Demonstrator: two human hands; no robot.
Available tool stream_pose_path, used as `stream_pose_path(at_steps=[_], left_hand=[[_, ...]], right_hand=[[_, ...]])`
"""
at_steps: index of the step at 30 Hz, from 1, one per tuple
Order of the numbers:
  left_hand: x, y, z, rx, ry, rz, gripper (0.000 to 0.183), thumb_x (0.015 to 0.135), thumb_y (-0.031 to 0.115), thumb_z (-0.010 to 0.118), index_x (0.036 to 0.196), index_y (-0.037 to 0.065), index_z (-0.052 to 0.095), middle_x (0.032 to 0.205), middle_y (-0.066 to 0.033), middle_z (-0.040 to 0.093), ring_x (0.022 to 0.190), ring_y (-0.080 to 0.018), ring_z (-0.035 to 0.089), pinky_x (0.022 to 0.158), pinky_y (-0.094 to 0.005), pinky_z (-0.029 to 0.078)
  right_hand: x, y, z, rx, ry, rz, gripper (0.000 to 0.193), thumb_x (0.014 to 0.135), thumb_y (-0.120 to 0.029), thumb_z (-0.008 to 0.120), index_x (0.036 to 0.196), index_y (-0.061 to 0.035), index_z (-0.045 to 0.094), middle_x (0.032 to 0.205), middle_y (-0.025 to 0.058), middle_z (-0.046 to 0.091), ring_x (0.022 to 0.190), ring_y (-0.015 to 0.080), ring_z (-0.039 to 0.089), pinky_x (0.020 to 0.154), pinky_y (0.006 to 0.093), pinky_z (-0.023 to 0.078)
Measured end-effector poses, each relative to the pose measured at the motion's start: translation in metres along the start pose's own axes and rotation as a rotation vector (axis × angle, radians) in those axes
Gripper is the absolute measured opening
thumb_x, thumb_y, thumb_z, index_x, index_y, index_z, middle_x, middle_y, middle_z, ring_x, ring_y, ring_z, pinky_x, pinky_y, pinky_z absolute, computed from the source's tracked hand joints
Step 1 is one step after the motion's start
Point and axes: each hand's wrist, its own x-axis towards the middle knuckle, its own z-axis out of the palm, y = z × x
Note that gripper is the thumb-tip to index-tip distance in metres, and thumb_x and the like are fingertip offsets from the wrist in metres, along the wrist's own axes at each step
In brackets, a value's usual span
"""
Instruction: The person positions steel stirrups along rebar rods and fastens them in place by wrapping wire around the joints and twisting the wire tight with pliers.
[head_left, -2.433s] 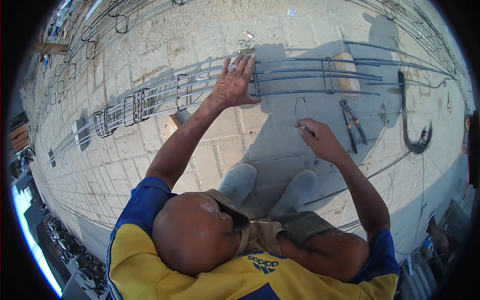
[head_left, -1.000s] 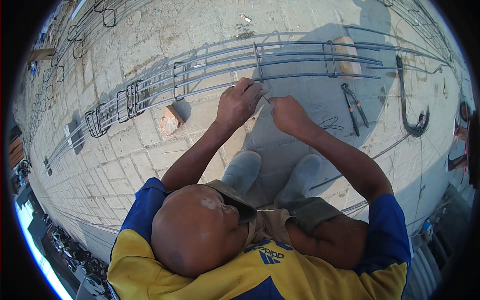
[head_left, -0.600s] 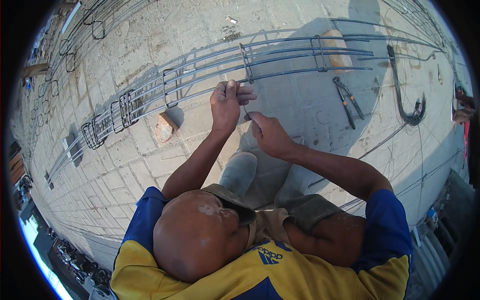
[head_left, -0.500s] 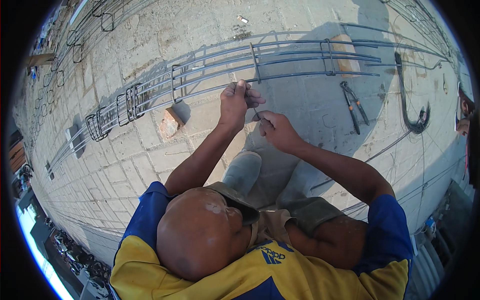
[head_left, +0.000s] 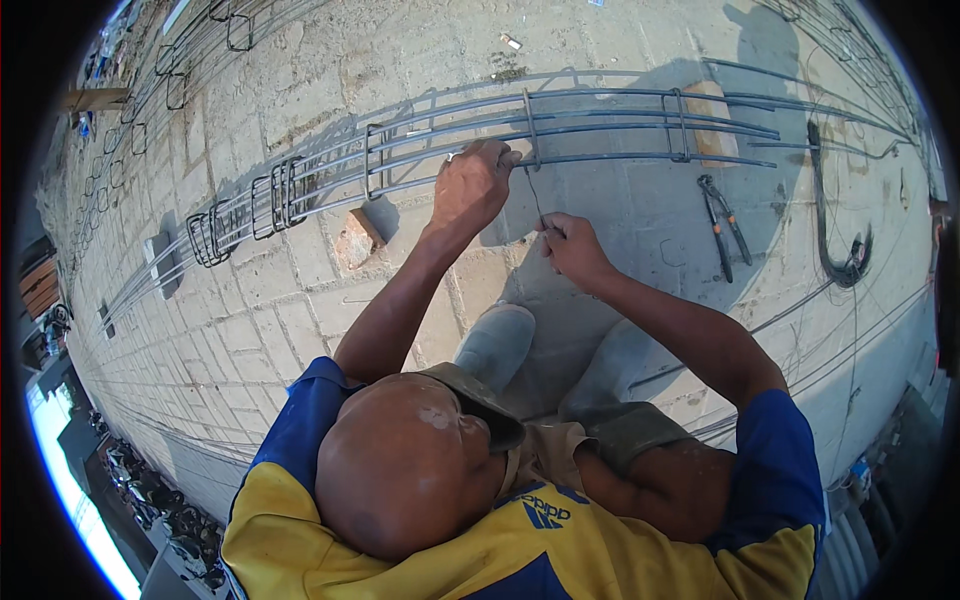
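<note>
Long steel bars [head_left: 620,121] run across in front of me as a cage, with square stirrups around them. My left hand [head_left: 472,190] is closed over the nearest bar, just left of an upright stirrup [head_left: 532,128]; its fingertips are partly hidden. Closer to me, my right hand [head_left: 576,248] pinches the lower end of a short, thin tie wire [head_left: 534,192]. That wire reaches up to the bar beside the stirrup. Pincers with black and orange handles [head_left: 722,228] lie on the paving to the right.
A broken brick [head_left: 355,240] lies below the cage. A pale block [head_left: 715,135] supports its right end, another block [head_left: 160,262] its left. Several stirrups [head_left: 270,205] are bunched leftward. Black wire [head_left: 845,265] lies coiled at right. My boots [head_left: 497,345] stand below my hands.
My left hand has turned over and come up onto the near bar. My right hand has shifted slightly right, and the tie wire now shows stretched between it and the bar.
</note>
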Motion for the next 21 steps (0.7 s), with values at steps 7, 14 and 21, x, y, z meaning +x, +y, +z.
stream_pose_path(at_steps=[7, 14, 21], left_hand=[[0.014, 0.013, 0.01, -0.055, -0.331, -0.294, 0.039, 0.092, 0.044, 0.062, 0.101, 0.008, 0.072, 0.091, -0.0161, 0.073, 0.094, -0.0339, 0.069, 0.096, -0.049, 0.042], [0.018, 0.008, 0.029, -0.112, -0.219, -0.293, 0.043, 0.082, 0.047, 0.074, 0.101, 0.008, 0.072, 0.09, -0.0097, 0.074, 0.092, -0.0253, 0.069, 0.103, -0.0467, 0.031], [0.013, 0.0, 0.044, -0.239, -0.072, -0.27, 0.034, 0.081, 0.04, 0.077, 0.096, 0.01, 0.071, 0.09, -0.0036, 0.074, 0.093, -0.0207, 0.066, 0.099, -0.0435, 0.029]], right_hand=[[0.027, -0.002, -0.005, -0.018, 0.107, -0.189, 0.023, 0.101, -0.006, 0.044, 0.112, 0.0047, 0.061, 0.072, 0.006, 0.059, 0.049, 0.0099, 0.05, 0.047, 0.0279, 0.042], [0.032, -0.003, -0.007, 0.007, 0.151, -0.242, 0.023, 0.098, -0.004, 0.047, 0.112, 0.0042, 0.064, 0.069, 0.0083, 0.061, 0.049, 0.0136, 0.056, 0.048, 0.0317, 0.046], [0.037, -0.01, -0.011, 0.027, 0.159, -0.238, 0.026, 0.098, -0.005, 0.046, 0.113, 0.0054, 0.064, 0.069, 0.0085, 0.061, 0.051, 0.0144, 0.057, 0.05, 0.0322, 0.046]])
